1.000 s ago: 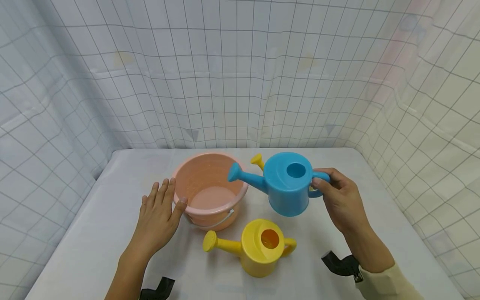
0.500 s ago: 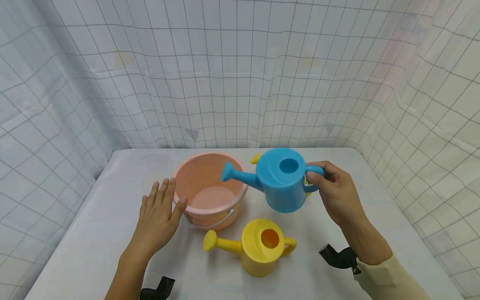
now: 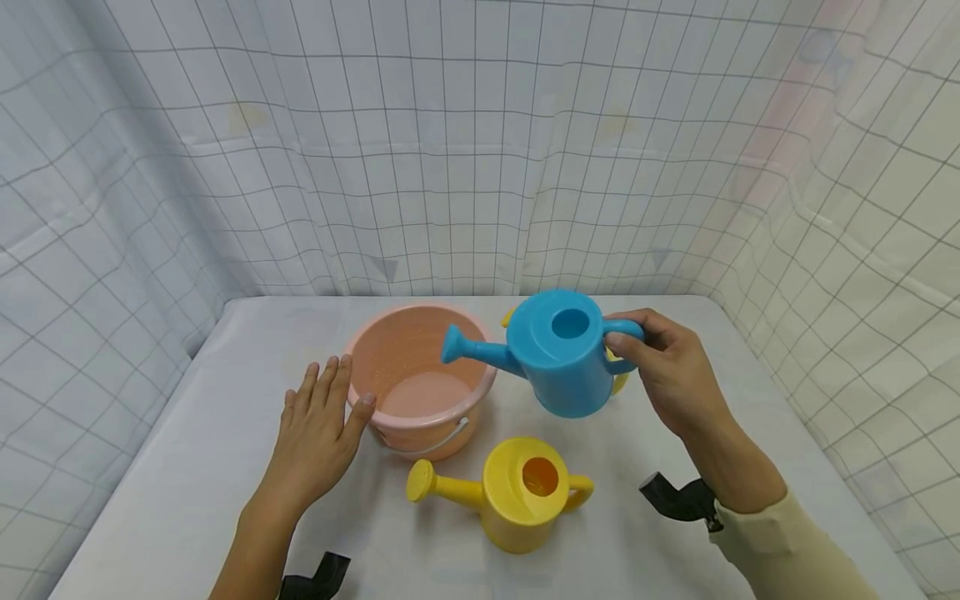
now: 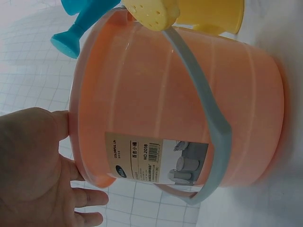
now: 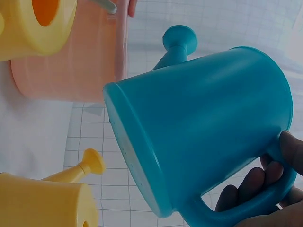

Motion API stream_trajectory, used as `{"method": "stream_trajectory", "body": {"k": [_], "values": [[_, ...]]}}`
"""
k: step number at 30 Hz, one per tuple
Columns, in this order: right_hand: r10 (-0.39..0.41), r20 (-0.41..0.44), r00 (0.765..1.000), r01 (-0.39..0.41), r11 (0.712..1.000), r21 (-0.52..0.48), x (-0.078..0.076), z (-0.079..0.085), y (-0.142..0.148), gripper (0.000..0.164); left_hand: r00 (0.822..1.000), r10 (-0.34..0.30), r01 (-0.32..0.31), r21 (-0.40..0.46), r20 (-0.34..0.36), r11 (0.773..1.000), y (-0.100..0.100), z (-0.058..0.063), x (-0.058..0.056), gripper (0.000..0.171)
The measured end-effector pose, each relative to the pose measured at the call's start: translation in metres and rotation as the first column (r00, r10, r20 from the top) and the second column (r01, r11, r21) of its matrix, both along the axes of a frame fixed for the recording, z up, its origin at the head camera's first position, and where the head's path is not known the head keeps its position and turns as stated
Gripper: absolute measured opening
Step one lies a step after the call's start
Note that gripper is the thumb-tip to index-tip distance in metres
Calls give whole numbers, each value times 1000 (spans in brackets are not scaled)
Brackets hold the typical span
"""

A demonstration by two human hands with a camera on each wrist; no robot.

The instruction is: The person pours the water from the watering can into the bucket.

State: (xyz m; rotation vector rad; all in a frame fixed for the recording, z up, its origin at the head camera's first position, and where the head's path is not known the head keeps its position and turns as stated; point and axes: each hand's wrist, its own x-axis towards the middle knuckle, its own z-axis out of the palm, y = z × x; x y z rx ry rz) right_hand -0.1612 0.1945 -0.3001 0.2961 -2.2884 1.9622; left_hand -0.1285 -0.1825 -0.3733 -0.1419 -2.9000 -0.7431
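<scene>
A blue watering can [image 3: 566, 367] hangs in the air, its handle gripped by my right hand [image 3: 678, 379]. In the head view its spout points left and overlaps the near-right inside of a pink bucket [image 3: 416, 423]. My left hand [image 3: 318, 446] lies with straight fingers against the bucket's left rim; in the left wrist view, thumb and fingertips meet the rim [image 4: 78, 104]. One yellow watering can [image 3: 517, 500] stands in front of the bucket, spout to the left. A second yellow watering can [image 5: 42, 201] is mostly hidden behind the blue one in the head view.
The bucket's grey handle [image 4: 220, 130] hangs down its near side, by a printed label [image 4: 156, 158]. White cloth [image 3: 247, 367] covers the table. Grid-patterned curtains [image 3: 480, 167] close off the back and both sides.
My right hand has carried the blue watering can slightly left and away from me, covering more of the rear yellow can. My left hand and the bucket have stayed put.
</scene>
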Motion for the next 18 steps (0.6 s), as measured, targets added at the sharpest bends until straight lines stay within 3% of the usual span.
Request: {"method": "stream_trajectory", "body": {"k": [8, 18], "values": [[5, 7, 1000, -6, 999, 48, -4, 8, -1, 35, 1000, -2, 2, -6, 6, 1000, 0, 1, 0, 72], [49, -47, 998, -43, 992, 120, -7, 17, -2, 34, 1000, -2, 2, -10, 1, 1000, 0, 2, 0, 72]]}}
